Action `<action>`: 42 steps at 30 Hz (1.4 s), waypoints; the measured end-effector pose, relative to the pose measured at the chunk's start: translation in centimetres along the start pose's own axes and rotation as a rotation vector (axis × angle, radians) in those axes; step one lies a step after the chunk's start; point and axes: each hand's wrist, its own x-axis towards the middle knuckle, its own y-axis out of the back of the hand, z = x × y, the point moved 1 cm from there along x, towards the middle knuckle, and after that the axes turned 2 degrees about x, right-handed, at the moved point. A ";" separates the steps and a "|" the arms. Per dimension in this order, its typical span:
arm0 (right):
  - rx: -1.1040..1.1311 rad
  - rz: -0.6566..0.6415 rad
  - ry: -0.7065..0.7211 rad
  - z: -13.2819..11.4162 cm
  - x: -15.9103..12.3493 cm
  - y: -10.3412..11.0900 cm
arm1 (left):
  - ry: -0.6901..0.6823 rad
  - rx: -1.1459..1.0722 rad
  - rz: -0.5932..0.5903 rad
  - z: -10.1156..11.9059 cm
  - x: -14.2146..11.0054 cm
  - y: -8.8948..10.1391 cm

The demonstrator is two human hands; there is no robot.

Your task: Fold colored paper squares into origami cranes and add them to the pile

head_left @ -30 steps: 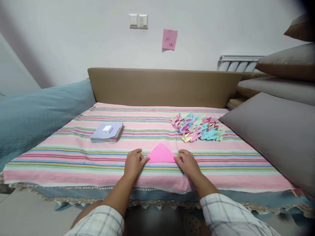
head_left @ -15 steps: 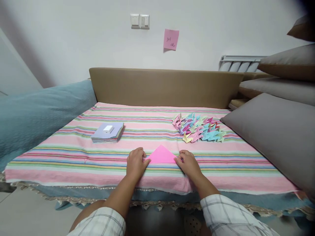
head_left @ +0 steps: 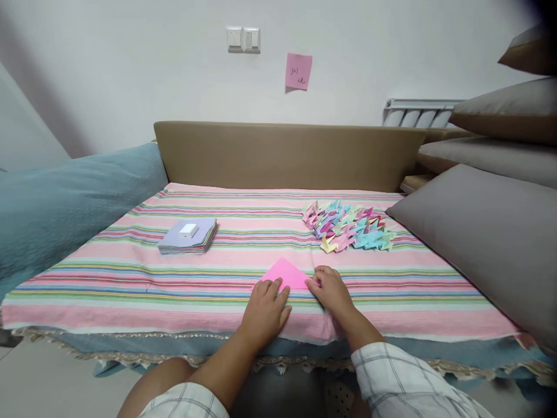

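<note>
A bright pink sheet of paper (head_left: 285, 273), folded into a triangle with its point away from me, lies on the striped cloth (head_left: 130, 273). My left hand (head_left: 266, 307) rests flat on the left part of its folded near edge, fingers stretched out. At the right corner of the triangle, my right hand (head_left: 331, 290) pinches the paper between thumb and curled fingers. Beyond it to the right lies a cluster of colourful folded paper cranes (head_left: 348, 226). To the left sits a stack of square coloured paper (head_left: 187, 238) with a small white block (head_left: 188, 230) on top.
Grey cushions (head_left: 483, 244) are piled along the right side. A blue padded armrest (head_left: 82, 203) borders the left, and a brown backrest (head_left: 287, 154) runs across the back. On the wall are a pink sticky note (head_left: 298, 71) and light switches (head_left: 243, 40).
My left hand has let go of the triangle's left corner and moved right, flattening onto the near edge. The right hand stays at the right corner. The view has shifted slightly.
</note>
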 end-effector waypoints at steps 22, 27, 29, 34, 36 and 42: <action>-0.011 0.007 0.011 -0.2 -0.1 0.0 | 0.000 0.079 0.090 0.3 -0.2 -0.3; 0.005 0.035 0.043 -0.1 -0.1 0.0 | -0.005 0.096 0.107 0.4 -0.3 -0.3; 0.017 0.045 0.054 -0.1 -0.2 0.0 | -0.004 0.095 0.104 0.4 -0.2 -0.2; -0.065 0.139 0.142 -1.1 -0.9 0.0 | 0.002 0.084 0.105 0.4 -0.2 -0.1; -0.120 0.137 0.201 -2.0 -1.5 -0.2 | 0.003 0.077 0.107 0.4 -0.1 -0.2; -0.162 0.009 0.345 -4.0 -3.2 -1.8 | 0.013 0.069 0.091 0.5 -0.1 -0.2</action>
